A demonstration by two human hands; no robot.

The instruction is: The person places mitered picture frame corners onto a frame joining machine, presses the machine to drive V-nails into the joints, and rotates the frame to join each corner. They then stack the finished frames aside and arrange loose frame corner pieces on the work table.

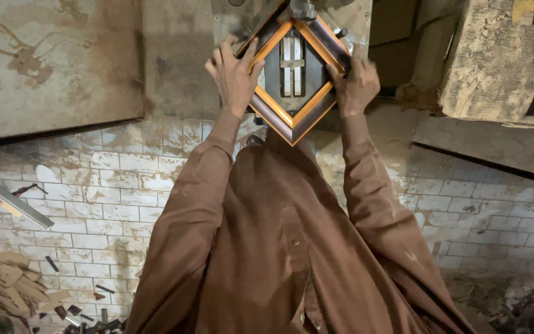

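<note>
A small square frame (292,80) stands on one corner like a diamond, pressed against a metal machine (292,62) at the top of the view, its lowest corner pointing back toward the person. The left hand (235,74) lies flat on the frame's left side, fingers spread and extended up along the moulding, so this grip is an open-palmed press, not a clench. The right hand (355,83) wraps the right corner, fingers curled over the outer edge in a closed hold on the frame. The frame sits between the two hands, touching both, and neither hand is clearly nearer; its diagonal runs straight away from the body, in line with the machine's upright centre bars seen through the opening. The moulding is wood, dark brown on the outside with a bright orange-gold inner lip, glossy and neatly mitred at the corners. The machine looks like worn grey steel, and the tabletop (57,68) around it is stained and scratched. Below, a floor of dirty white tiles (94,204) carries wood offcuts (4,281) at lower left. Long brown sleeves (193,210) cover both arms.
</note>
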